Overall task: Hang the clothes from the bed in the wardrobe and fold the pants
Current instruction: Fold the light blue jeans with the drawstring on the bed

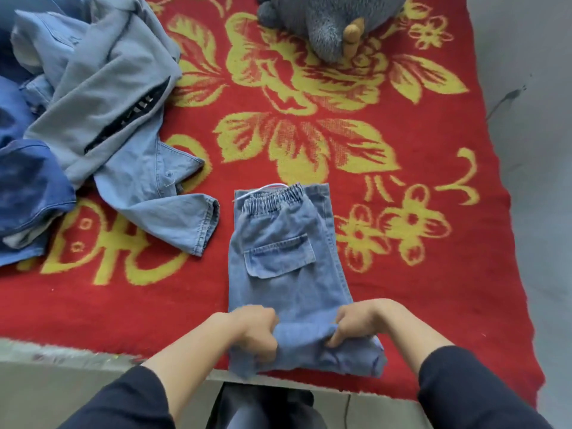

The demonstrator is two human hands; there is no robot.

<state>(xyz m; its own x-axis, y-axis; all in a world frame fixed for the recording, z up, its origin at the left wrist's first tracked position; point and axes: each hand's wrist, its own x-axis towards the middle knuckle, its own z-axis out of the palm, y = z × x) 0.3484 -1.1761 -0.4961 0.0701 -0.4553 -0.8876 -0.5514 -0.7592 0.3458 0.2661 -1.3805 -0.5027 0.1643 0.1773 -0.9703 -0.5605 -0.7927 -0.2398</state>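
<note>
**Both hands grip the near fold of the jeans on the bed**

We see the jeans [288, 267] lying flat on the red blanket [418, 289], near the bed's near edge and roughly in the middle. The elastic waistband [272, 198] points to the far side; a white drawstring shows at its far-left corner. A flap pocket [278, 257] faces up at mid-length. The legs are doubled over at the near end, forming a bunched fold.

Left hand [252, 331]: fingers curled, clenched on the left side of that fold. Right hand [356, 320]: fingers curled, pinching the right side of the same fold. Both wrists come out of dark sleeves. The two hands are near each other, with a strip of denim between them.

The clothes pile [86, 119] sits at the far left of the bed, well apart from the jeans: a grey garment on top, light denim pieces below, a darker blue denim piece at the left edge. One light denim sleeve or leg reaches toward the jeans without touching them.

A grey plush toy [328, 23] lies at the far edge of the blanket.
</note>
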